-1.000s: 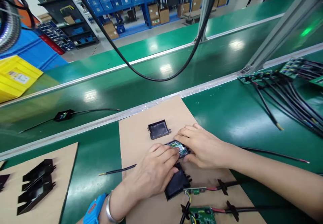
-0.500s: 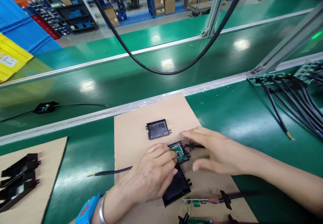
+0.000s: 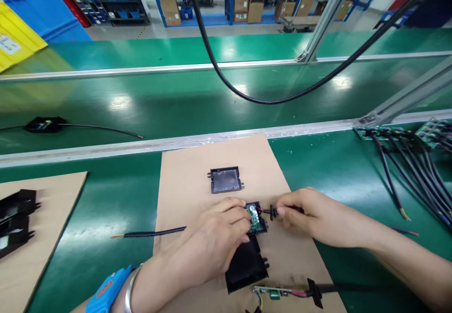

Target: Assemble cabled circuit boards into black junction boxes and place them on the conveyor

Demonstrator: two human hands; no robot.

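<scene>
My left hand (image 3: 219, 237) is closed over the left side of a black case holding a green circuit board (image 3: 254, 218), its fingertips on the board's edge. A black cable with a bare end sticks out left of that hand. My right hand (image 3: 300, 212) pinches the black cable (image 3: 276, 211) on the case's right side, by its strain relief. Just below, a second black case part (image 3: 247, 267) lies on the cardboard. Above my left hand sits an open black case half (image 3: 226, 180).
Cardboard (image 3: 187, 172) lies under the work. Another board with a cable (image 3: 275, 294) is near the front edge. Black cases (image 3: 16, 221) sit at left, cabled boards (image 3: 395, 136) at right. A black cable (image 3: 261, 101) hangs across the view.
My right hand, spread above the cable before, has closed its fingers on it beside the case. My left hand stays on the case. The camera view has shifted.
</scene>
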